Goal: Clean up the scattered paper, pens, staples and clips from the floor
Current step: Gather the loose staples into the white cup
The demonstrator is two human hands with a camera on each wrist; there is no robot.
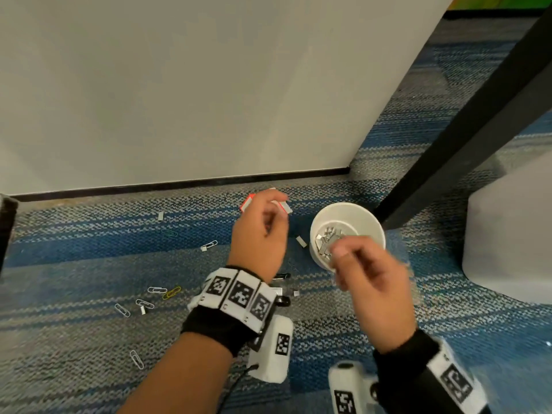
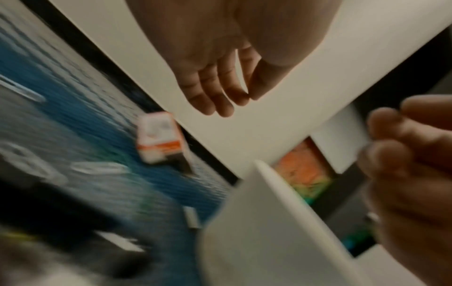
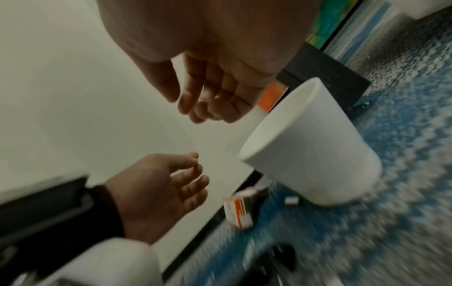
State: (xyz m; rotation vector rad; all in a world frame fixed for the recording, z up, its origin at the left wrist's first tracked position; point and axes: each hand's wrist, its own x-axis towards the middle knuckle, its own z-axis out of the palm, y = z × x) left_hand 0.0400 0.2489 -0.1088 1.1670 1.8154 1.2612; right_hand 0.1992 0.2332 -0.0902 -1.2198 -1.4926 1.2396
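Observation:
A white paper cup (image 1: 360, 216) stands on the blue-grey carpet and holds a heap of metal staples (image 1: 328, 238). My right hand (image 1: 343, 253) hovers over the cup's near rim with loosely curled fingers, and the right wrist view shows nothing in it (image 3: 195, 108). My left hand (image 1: 275, 217) hangs relaxed and empty just left of the cup, above a red-and-white staple box (image 1: 245, 204) lying by the baseboard. The box (image 2: 159, 139) and cup (image 2: 257, 232) look blurred in the left wrist view. Several paper clips (image 1: 156, 290) and a staple strip (image 1: 301, 241) lie on the carpet.
A white panel (image 1: 209, 85) with a black baseboard closes the far side. A black table leg (image 1: 463, 130) slants down behind the cup. A grey block (image 1: 507, 234) stands at the right. Small black clips (image 1: 282, 276) lie under my left wrist.

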